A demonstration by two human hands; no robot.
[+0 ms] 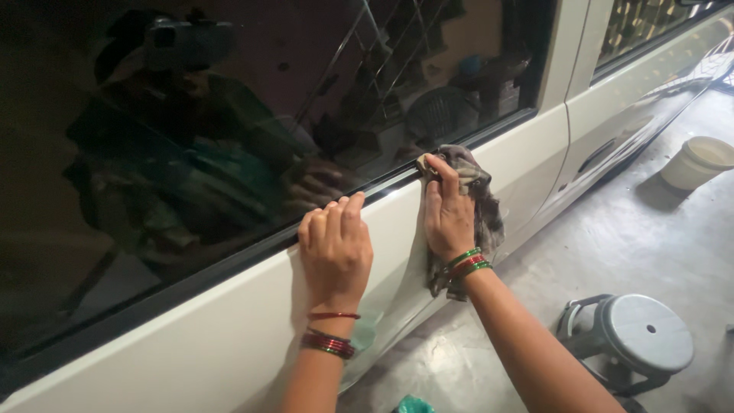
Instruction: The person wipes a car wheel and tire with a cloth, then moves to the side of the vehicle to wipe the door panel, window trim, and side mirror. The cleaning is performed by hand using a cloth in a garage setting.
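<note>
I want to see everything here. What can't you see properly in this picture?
Head view:
- Cloth: partly hidden under the right hand.
- Inside the car: the dark window shows only reflections.
- Bucket: contents hidden by its rim.
- Green thing: cut off by the bottom edge.

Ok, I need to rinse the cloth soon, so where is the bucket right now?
In the head view, the pale bucket stands on the grey floor at the far right, beside the white car and beyond the grey stool.
</note>
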